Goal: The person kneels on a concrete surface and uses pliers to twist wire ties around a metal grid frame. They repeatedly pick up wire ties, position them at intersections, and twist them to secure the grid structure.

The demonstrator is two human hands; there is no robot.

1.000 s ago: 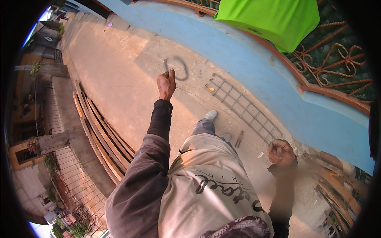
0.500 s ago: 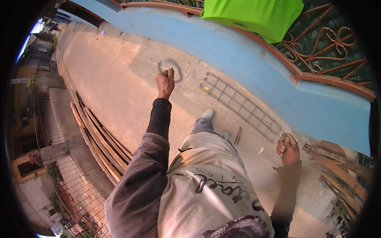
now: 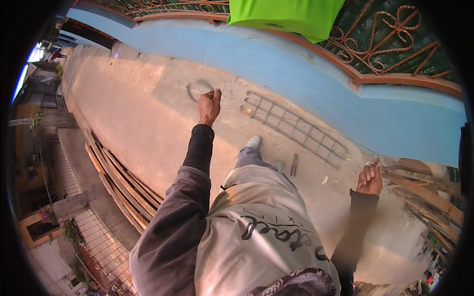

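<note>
My left hand (image 3: 210, 106) is closed, stretched out in front, with a thin wire in its fingers. Right behind it appears a loose coil of wire (image 3: 197, 92); whether the coil hangs from the hand or lies on the ground I cannot tell. Out at the right, my right hand (image 3: 369, 180) is raised and pinches the wire's other stretch, which runs faintly across between the hands. Beyond this wire, a ladder-shaped frame of metal bars (image 3: 291, 128) lies flat on the ground. A pair of pliers (image 3: 294, 165) rests by my feet.
A blue wall (image 3: 276, 69) with a scrolled iron grille (image 3: 395, 44) runs along the far side, and a bright green bag (image 3: 286, 17) hangs over it. Long wooden planks (image 3: 121, 180) lie at the left. More timber (image 3: 424, 197) is piled at the right.
My right hand has moved outward to the right and slightly up, drawing away from the left. The left hand has shifted little, while the coil now appears further left of it.
</note>
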